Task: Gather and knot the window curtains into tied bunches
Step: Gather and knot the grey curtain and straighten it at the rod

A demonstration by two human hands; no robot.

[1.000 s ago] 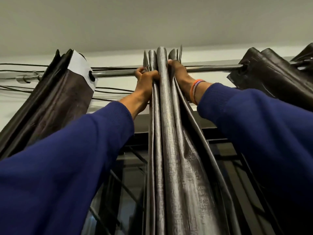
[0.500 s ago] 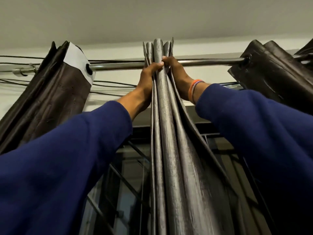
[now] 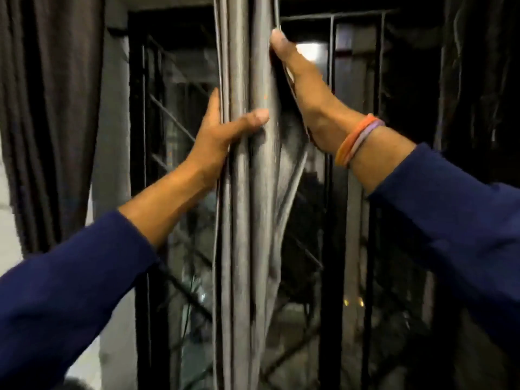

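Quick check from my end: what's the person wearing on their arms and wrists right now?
Both arms wear dark blue long sleeves, the left sleeve and right sleeve pushed back from the wrists. The right wrist carries thin stacked bands, orange and pale purple. The left hand and right hand are bare.

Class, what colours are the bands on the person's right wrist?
Orange and lilac wristbands, seen clearly in the head view.

Grey curtain, navy sleeves, orange and lilac wristbands, black window grille
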